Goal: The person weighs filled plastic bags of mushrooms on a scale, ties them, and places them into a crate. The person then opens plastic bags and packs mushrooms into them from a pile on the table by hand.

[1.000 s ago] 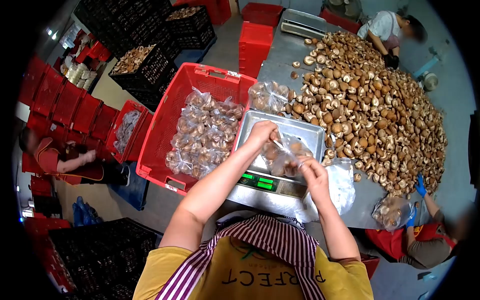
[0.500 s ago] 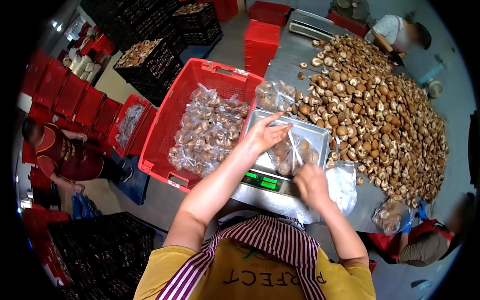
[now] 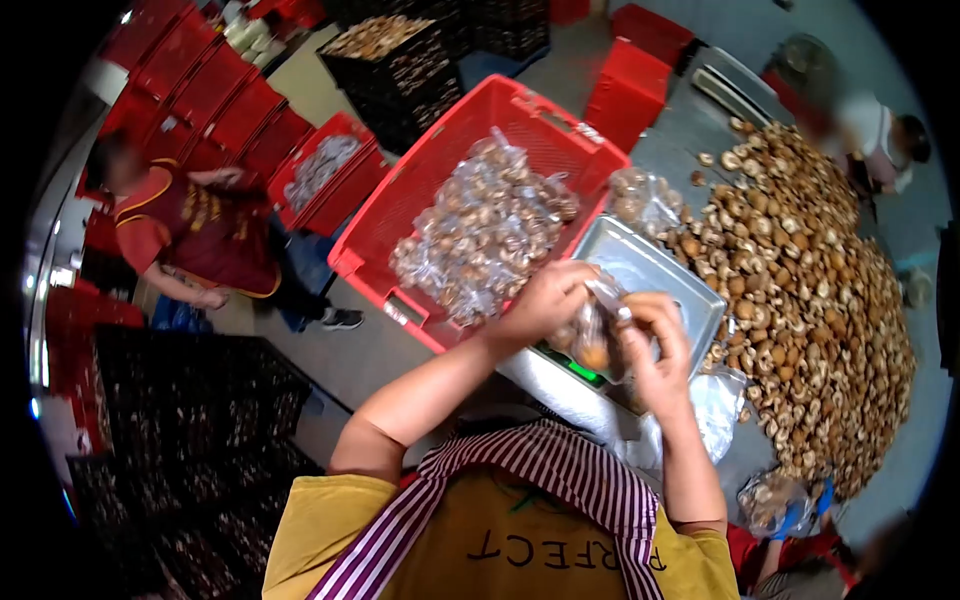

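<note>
A clear plastic bag of mushrooms (image 3: 592, 342) hangs between my hands at the near edge of the metal weighing tray (image 3: 640, 250). My left hand (image 3: 550, 298) grips the gathered top of the bag from the left. My right hand (image 3: 655, 340) pinches the bag's neck from the other side, thumb and fingers closed. Under the bag, part of the scale's lit green display (image 3: 583, 371) shows. To the left, several filled mushroom bags (image 3: 490, 220) lie in a red crate (image 3: 375, 200). One more filled bag (image 3: 645, 200) rests behind the tray.
Loose mushrooms (image 3: 800, 300) form a large heap on the metal table at the right. Flat plastic bags (image 3: 715, 410) lie beside my right wrist. A co-worker in blue gloves (image 3: 790, 520) handles a bag of mushrooms at lower right. Another person (image 3: 200, 230) stands at left near black crates (image 3: 200, 400).
The bag has been lifted off the tray toward me, and both hands have come together at its neck. My view has turned, shifting the surroundings.
</note>
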Motion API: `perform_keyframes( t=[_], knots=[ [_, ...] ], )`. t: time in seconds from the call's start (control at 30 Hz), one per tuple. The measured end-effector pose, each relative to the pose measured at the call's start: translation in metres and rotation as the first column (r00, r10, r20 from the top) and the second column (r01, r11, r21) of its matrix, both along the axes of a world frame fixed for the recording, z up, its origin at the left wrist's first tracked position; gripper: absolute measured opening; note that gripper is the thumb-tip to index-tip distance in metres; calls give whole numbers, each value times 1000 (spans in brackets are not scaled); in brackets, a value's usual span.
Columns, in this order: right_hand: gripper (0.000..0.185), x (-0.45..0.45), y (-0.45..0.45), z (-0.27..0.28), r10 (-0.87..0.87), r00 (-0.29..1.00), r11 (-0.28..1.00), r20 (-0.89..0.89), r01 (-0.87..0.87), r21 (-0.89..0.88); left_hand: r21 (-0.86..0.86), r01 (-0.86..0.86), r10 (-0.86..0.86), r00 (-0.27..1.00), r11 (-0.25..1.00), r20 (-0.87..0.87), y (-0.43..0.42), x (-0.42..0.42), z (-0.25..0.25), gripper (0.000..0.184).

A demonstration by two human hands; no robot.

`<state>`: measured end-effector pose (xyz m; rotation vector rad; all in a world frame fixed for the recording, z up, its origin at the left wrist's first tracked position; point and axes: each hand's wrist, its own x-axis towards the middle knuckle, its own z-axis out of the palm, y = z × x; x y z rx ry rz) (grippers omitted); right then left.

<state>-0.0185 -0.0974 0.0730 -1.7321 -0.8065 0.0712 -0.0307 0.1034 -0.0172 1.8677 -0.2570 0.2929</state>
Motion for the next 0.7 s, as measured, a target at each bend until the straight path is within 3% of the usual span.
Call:
perform_keyframes(
  t=[0.03,0.1,0.17,0.2,0.27,0.3,0.4,0.47,0.53,0.6,0.63,0.67,0.7],
  knots=[
    [16,9,1,-4,-41,999,999,-26,41,19,-118,-81,67,990,990,-122,18,-10,2,27],
    [18,28,-5,-14,-95,988,994,-124,100,39,-74,-161,144,971,984,-188,62,-24,15,27],
    [19,53,-15,-26,-102,961,992,-258,117,42,113,-285,298,947,952,-120,108,-26,-14,19],
    [20,70,-20,-41,-121,951,991,-283,132,21,223,-260,304,933,940,-194,126,-30,-11,18],
    [20,107,-30,-66,-160,904,986,-397,163,-28,449,-238,308,947,861,-87,160,-29,-41,18],
    [20,129,-34,-78,-194,915,981,-354,180,-71,448,-246,313,946,860,-81,172,-29,-62,18],
    [19,186,-36,-102,-312,922,945,-228,275,-178,772,12,353,884,635,-305,186,-30,-109,19],
    [20,223,-38,-117,-290,920,945,-264,231,-233,745,121,406,776,655,-483,183,-38,-156,22],
    [22,270,-38,-158,-301,948,915,-104,257,-310,772,201,491,670,603,-558,160,-46,-165,26],
    [32,296,-27,-175,-303,953,880,10,283,-381,775,121,531,663,621,-528,144,-45,-188,29],
    [32,298,-16,-171,-286,958,886,9,268,-379,714,140,540,559,686,-629,136,-35,-181,29],
    [36,299,-7,-166,-240,955,801,175,296,-520,714,131,549,549,688,-630,136,-32,-191,29],
    [41,299,1,-163,-163,931,692,328,345,-634,728,178,488,635,662,-599,139,-31,-208,28]
  ],
)
